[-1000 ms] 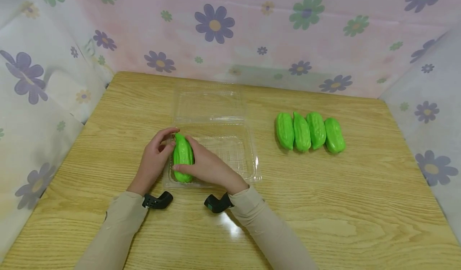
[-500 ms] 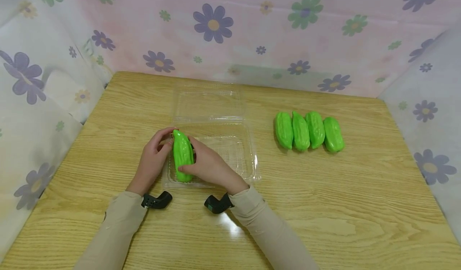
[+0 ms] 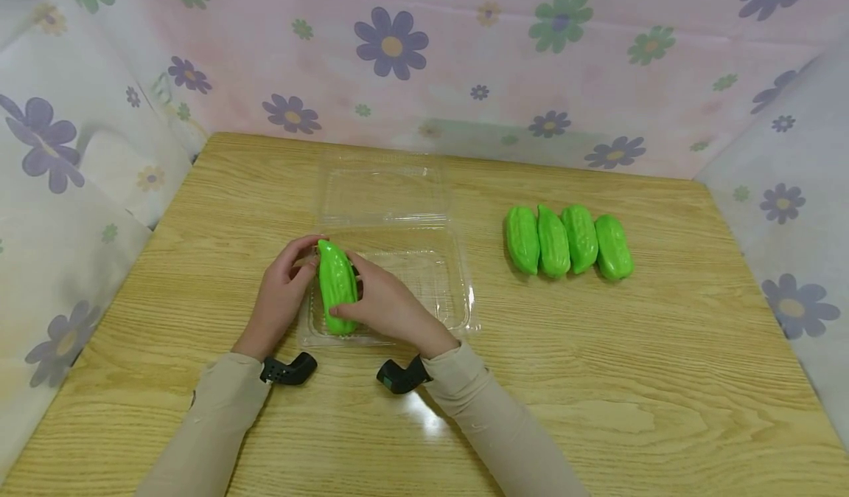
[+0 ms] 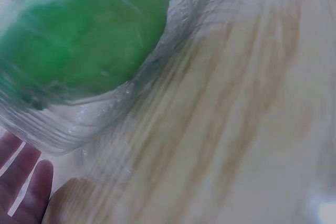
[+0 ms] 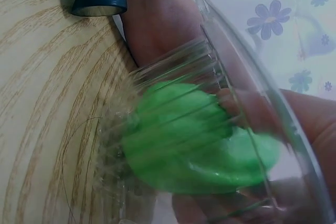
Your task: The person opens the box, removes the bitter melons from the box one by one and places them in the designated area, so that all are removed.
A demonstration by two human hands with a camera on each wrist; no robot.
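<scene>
A bright green, lengthwise-ridged fruit (image 3: 338, 287) with a pointed tip lies at the left end of a clear plastic clamshell container (image 3: 418, 276), tip pointing away from me. My right hand (image 3: 391, 301) grips it from the right, thumb across its near part; the right wrist view shows the fruit (image 5: 184, 140) through the container wall. Beside the container's left wall is my left hand (image 3: 281, 294), index finger and thumb near the fruit's tip. In the left wrist view its fingers (image 4: 37, 187) look straight and spread, just outside the wall. Contact there is unclear.
The container's lid (image 3: 385, 191) lies folded back behind it. Several similar green fruits (image 3: 553, 242) sit in a row on the wooden table (image 3: 597, 394) to the right. Flowered cloth (image 3: 458, 54) hangs behind the table and at both sides.
The fruit has turned slightly under my right hand, its tip shifting a little away and to the left. My right thumb has slid a little rightward on it. My left hand stays almost still.
</scene>
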